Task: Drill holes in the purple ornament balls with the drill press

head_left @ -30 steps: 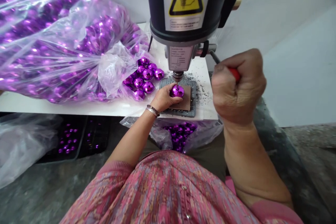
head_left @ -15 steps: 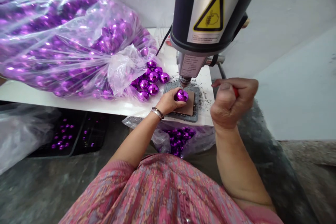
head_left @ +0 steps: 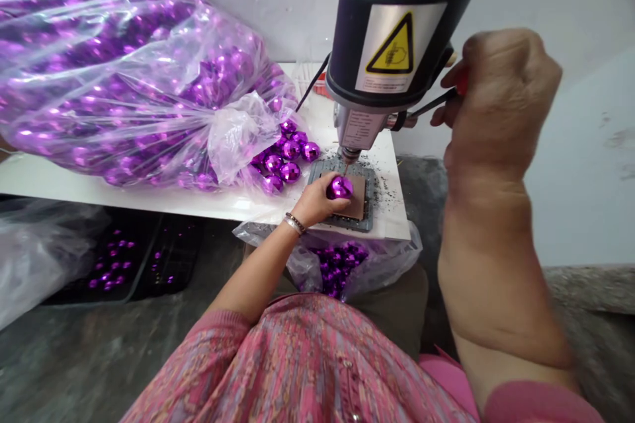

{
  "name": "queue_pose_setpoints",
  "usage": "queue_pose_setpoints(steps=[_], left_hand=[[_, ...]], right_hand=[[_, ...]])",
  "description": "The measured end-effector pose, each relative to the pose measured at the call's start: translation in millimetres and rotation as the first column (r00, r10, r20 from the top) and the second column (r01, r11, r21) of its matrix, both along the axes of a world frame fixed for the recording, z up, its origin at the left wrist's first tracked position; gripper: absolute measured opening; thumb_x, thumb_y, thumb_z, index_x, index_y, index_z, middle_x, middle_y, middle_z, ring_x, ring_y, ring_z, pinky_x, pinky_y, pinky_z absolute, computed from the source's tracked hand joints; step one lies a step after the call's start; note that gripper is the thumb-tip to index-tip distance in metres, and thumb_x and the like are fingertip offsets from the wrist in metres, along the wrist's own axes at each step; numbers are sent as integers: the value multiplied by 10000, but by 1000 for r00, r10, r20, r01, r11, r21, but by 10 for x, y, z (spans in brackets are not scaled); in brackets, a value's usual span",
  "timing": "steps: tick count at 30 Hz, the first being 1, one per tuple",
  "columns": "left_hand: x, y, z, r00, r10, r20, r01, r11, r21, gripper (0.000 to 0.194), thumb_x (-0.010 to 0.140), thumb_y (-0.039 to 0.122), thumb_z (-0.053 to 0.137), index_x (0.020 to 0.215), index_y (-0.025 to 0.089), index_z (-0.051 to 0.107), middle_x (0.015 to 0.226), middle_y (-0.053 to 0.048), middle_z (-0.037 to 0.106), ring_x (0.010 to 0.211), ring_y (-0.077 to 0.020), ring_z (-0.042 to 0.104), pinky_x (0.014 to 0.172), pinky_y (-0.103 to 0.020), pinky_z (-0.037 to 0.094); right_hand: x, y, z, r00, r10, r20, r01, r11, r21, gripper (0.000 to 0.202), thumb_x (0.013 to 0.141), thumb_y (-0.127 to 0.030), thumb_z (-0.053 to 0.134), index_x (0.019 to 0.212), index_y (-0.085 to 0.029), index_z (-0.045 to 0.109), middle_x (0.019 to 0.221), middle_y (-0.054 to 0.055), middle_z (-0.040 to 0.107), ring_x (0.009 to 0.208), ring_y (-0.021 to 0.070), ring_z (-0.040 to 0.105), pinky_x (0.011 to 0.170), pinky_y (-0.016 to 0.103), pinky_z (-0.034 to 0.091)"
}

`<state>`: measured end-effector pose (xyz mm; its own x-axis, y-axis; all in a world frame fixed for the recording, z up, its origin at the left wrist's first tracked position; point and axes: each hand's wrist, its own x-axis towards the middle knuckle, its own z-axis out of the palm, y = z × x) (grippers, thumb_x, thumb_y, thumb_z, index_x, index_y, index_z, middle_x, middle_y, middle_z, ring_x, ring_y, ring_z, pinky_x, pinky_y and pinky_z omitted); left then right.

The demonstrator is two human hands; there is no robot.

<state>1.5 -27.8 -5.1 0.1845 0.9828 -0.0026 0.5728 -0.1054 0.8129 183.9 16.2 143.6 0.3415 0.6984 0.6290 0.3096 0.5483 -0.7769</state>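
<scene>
My left hand [head_left: 320,201] is closed around a shiny purple mirror-ball ornament [head_left: 340,188], thumb and fingers on its sides. The ball rests over a brown board [head_left: 356,203] on the grey base [head_left: 367,223] of a drill press [head_left: 380,73]. Just above the ball is the drill chuck [head_left: 351,155], its thin bit pointing down; whether the bit touches the ball I cannot tell. At upper right my right hand [head_left: 506,99] is closed around the red knob of the feed lever [head_left: 434,104]. Several loose purple balls [head_left: 290,172] lie left of the base.
A huge clear bag [head_left: 124,79] of purple balls fills the left of the white table [head_left: 149,201]. Dark shavings [head_left: 384,188] are scattered beside the base. Below the table edge, an opened plastic bag [head_left: 342,264] holds more balls. Dark crates [head_left: 114,264] with balls sit at lower left.
My right hand has risen with the feed lever, up and to the right. My left hand and the ball have shifted slightly left and down under the bit.
</scene>
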Motion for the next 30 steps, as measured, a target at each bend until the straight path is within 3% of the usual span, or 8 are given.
queue_pose_setpoints(steps=[8,11,13,17,20,23,27,30], left_hand=[[-65,-529,59,910,-413,38,414,898,-150,722,674,352,904,1334,204,654,1251,-117,742,1046,-254,713,934,-372,562],[-212,-441,102,957,-288,-15,283,948,-146,599,801,348,807,1357,197,640,1206,-110,754,917,-215,716,851,-348,570],[-405,-283,142,993,-56,-107,52,998,-36,389,898,280,683,1279,203,681,1155,-100,763,935,-220,712,887,-362,556],[-859,27,124,818,412,-402,-378,911,163,233,926,202,574,1111,167,711,1049,-169,754,1065,-322,697,972,-443,510],[-1064,67,-11,724,386,-572,-418,905,82,270,855,359,704,1038,161,691,994,-188,745,1024,-364,701,917,-450,527],[-1106,-17,-148,737,393,-550,-430,900,67,418,813,387,748,1158,177,638,980,-162,742,998,-360,705,889,-440,536],[-1040,-145,-150,869,400,-291,-385,916,111,627,766,276,756,1339,167,524,1130,-152,697,1050,-313,688,937,-416,529],[-963,-236,-47,961,273,40,-276,957,91,744,743,308,768,1384,188,408,1197,-124,635,1000,-228,669,911,-373,533]], right_hand=[[-44,-36,-9,995,14,-102,-17,999,-33,257,938,-231,492,687,-178,511,573,-41,479,413,45,409,396,229,270],[-44,-48,-13,994,26,-108,-30,999,-29,246,944,-231,481,703,-183,500,575,-47,477,380,50,387,375,246,256],[-30,-33,-18,994,12,-106,-13,1000,-8,255,951,-225,466,701,-179,487,564,-48,458,398,49,401,401,237,273],[-6,-13,-65,995,41,-93,-36,998,58,276,949,-304,508,713,-166,470,593,-39,466,490,38,452,501,212,336],[-4,-14,-110,996,67,-58,-61,992,108,346,936,-430,539,718,-173,462,619,-27,491,543,46,488,551,213,371],[-11,-19,-136,998,57,-25,-52,984,169,439,915,-568,530,712,-191,433,625,-26,493,546,49,486,592,234,409],[-19,-45,-148,997,78,-16,-74,979,190,510,870,-682,524,721,-208,409,617,-25,447,589,65,506,614,250,425],[-15,-60,-153,996,87,10,-87,980,181,410,920,-563,495,738,-210,391,642,-16,452,586,63,473,564,236,391]])
